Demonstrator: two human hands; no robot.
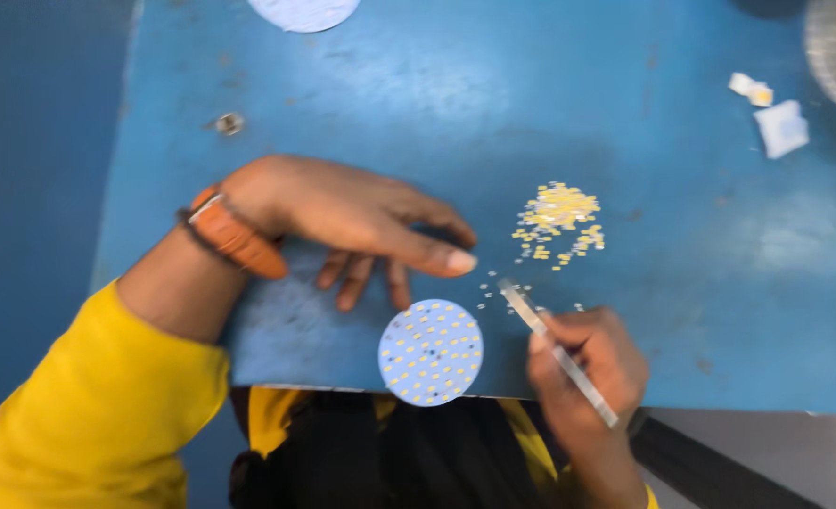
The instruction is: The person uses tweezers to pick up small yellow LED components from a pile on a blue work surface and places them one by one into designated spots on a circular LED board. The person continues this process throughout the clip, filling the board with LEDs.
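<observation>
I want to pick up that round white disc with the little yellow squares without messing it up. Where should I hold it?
Probably by its bare rim. The round disc lies flat at the blue table's near edge, its face covered in small yellow chips, so a grip on top would touch them. Come from the near side, where the rim seems to reach the table edge, and pinch it there.

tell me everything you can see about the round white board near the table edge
The round board is a flat white disc, dotted across its face with rows of small yellow chips and a few dark holes near the centre. It lies face up on the blue table, close to the near edge. The left hand rests just above it, fingertips near its rim; contact is unclear. The right hand holds metal tweezers beside it, not touching the board.
</observation>
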